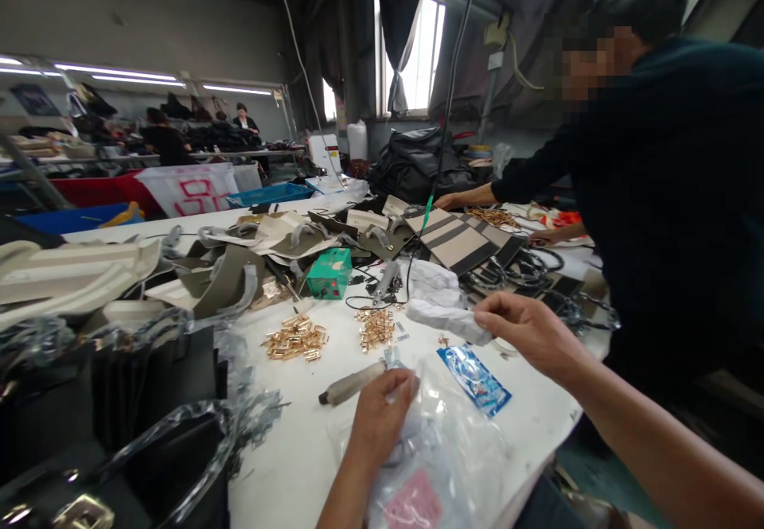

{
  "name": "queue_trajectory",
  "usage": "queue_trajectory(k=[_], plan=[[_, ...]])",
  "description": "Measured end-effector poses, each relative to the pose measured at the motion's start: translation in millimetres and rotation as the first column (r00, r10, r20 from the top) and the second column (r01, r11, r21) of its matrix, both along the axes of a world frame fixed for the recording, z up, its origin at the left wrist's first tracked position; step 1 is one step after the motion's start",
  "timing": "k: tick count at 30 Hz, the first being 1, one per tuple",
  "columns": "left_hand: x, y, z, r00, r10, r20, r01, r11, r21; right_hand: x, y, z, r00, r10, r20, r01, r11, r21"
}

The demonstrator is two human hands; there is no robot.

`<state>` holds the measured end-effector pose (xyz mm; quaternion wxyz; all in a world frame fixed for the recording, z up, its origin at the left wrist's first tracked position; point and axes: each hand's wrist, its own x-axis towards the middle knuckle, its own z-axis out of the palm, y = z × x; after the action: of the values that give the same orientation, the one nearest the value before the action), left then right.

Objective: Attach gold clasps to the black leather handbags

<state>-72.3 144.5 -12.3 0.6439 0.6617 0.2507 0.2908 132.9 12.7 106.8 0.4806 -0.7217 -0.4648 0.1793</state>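
Observation:
My left hand is closed on the top edge of a clear plastic bag, which has a pink patch inside near the table's front. With thumb and fingers, my right hand pinches the end of a whitish wrapped bundle; what is inside the wrapping I cannot make out. Just beyond my left hand lies a grey-wrapped tool with a dark tip. A blue printed packet rests between my two hands. Two heaps of small gold metal fittings lie farther back.
A green electrical box stands mid-table, and a black cable hangs above. Grey-green bag pieces cover the back. Black bags with plastic-wrapped handles crowd the left. At right, a co-worker reaches over striped panels.

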Motion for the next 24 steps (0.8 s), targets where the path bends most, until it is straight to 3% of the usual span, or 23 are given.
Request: queue_trajectory(k=[2, 4, 7, 10, 13, 17, 19, 24], plan=[[0, -3, 1.6, 0.986, 0.035, 0.165, -0.010, 0.989, -0.147, -21, 14, -6.8, 0.980, 0.027, 0.200, -0.047, 0.994, 0.096], [1, -5, 3.5, 0.930, 0.090, 0.356, 0.023, 0.954, -0.300, -42, 28, -22.7, 0.913, 0.136, 0.386, -0.199, 0.972, 0.127], [2, -1, 2.5, 0.885, 0.230, 0.405, -0.030, 0.896, -0.443, -65, 45, -52.0, 0.843, 0.286, 0.456, -0.353, 0.933, 0.069], [2, 5, -1.4, 0.898, 0.338, 0.283, -0.163, 0.851, -0.499, -70, 60, -70.0, 0.930, 0.212, 0.301, -0.259, 0.958, 0.123], [3, 8, -2.0, 0.910, 0.339, 0.239, -0.204, 0.868, -0.452, -64, 75, -72.4, 0.977, 0.148, 0.154, -0.166, 0.980, 0.113], [3, 8, -1.9, 0.940, 0.264, 0.214, -0.167, 0.908, -0.385, -60, 92, -70.5, 0.970, 0.235, -0.062, -0.235, 0.972, 0.000], [2, 10, -4.2, 0.941, 0.259, 0.216, -0.165, 0.912, -0.375, -61, 98, -71.4, 0.964, 0.216, -0.156, -0.223, 0.975, -0.026], [0, 16, -8.1, 0.907, 0.334, 0.258, -0.181, 0.860, -0.477, -60, 115, -70.3, 0.928, 0.187, -0.322, -0.194, 0.981, 0.011]])
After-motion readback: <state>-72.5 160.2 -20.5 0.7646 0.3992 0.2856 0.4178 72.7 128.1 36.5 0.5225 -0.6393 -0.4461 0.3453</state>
